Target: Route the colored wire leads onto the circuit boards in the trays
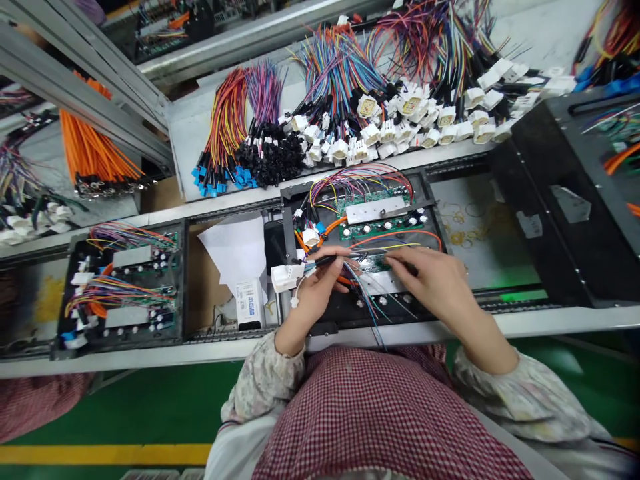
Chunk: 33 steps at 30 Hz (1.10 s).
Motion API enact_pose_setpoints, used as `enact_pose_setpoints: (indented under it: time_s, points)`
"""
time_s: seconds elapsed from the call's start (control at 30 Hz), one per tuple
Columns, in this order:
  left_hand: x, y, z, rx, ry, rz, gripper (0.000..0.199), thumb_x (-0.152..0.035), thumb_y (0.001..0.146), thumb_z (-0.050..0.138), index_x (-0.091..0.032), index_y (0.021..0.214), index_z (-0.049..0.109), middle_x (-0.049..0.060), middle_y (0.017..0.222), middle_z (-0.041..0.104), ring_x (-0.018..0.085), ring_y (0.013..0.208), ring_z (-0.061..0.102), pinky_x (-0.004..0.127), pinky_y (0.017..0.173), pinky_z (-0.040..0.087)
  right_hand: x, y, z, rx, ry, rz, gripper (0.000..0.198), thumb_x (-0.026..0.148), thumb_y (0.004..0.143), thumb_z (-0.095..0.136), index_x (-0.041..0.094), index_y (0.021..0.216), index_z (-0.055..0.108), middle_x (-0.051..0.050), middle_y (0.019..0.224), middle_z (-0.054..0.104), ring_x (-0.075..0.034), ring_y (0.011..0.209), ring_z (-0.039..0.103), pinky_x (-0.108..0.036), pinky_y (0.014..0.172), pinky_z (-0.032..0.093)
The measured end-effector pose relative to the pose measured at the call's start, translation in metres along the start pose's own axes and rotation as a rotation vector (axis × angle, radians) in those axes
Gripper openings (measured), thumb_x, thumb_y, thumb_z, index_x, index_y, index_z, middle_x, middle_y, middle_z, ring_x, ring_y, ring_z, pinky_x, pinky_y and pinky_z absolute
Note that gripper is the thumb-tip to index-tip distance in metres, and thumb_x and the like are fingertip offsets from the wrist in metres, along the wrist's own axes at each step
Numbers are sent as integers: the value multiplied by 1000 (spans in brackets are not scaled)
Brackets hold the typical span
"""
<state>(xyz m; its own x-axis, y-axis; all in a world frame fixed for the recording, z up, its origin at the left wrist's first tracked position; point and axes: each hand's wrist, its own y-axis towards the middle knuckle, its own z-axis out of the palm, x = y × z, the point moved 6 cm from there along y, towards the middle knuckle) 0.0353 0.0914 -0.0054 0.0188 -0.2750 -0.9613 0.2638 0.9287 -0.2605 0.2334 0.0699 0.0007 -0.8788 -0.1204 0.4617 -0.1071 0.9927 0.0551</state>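
My left hand point(315, 297) is closed around the black-sleeved part of a wire harness. The harness's white connector point(285, 277) sticks out to the left, and its thin loose wires point(374, 303) fan out down and to the right. My right hand point(427, 275) pinches at the far end of some of these wires; its fingertips partly hide what they grip. Both hands are over a black metal case point(425, 185). Inside it lie a green circuit board point(345, 231) with a silver plate, orange cables and several coloured wires. A second board point(373, 264) is partly covered by the hands.
Bundled harnesses point(340, 80) with white connectors lie on the shelf behind, beside red-yellow wires point(225, 120) and orange cables point(93, 143). Another filled case point(123, 287) stands on the line at left, near a small white box point(249, 303). A black case point(565, 200) stands upright at right.
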Motion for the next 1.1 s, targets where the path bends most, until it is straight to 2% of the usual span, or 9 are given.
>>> enact_pose_setpoints:
  time_s: [0.23,0.57,0.77,1.0,1.1]
  points:
    - [-2,1,-1,-3,20,55,24,-44,93,61,-22,102,65,4,90,77,15,75,71,17,48,54,1,4,7,19,44,16,27,33,95,51,23,98,76,-5,91,76,-21,82,70,-29,67,44]
    - [-1,0,-1,-9,34,40,27,-47,94,60,-23,105,67,4,93,77,16,74,71,20,47,54,1,4,8,31,78,-25,28,31,93,51,24,97,78,-6,92,77,-21,83,69,-31,69,47]
    - [-4,0,-2,-16,79,54,31,-46,94,59,-23,112,70,5,96,77,17,74,71,21,47,55,4,5,9,54,11,-54,27,30,93,53,25,98,79,-5,91,77,-22,80,70,-30,65,44]
    - [-4,-1,-1,-9,54,58,23,-41,95,61,-23,105,71,6,95,77,17,81,73,22,54,58,5,7,11,48,-41,-83,26,31,93,54,25,99,79,-5,81,74,-20,71,67,-29,59,38]
    - [-5,-2,0,-16,65,64,20,-38,95,60,-23,103,70,6,95,78,17,80,73,21,53,57,12,5,3,3,-86,-116,28,32,95,53,24,95,79,-5,77,73,-20,69,66,-29,57,36]
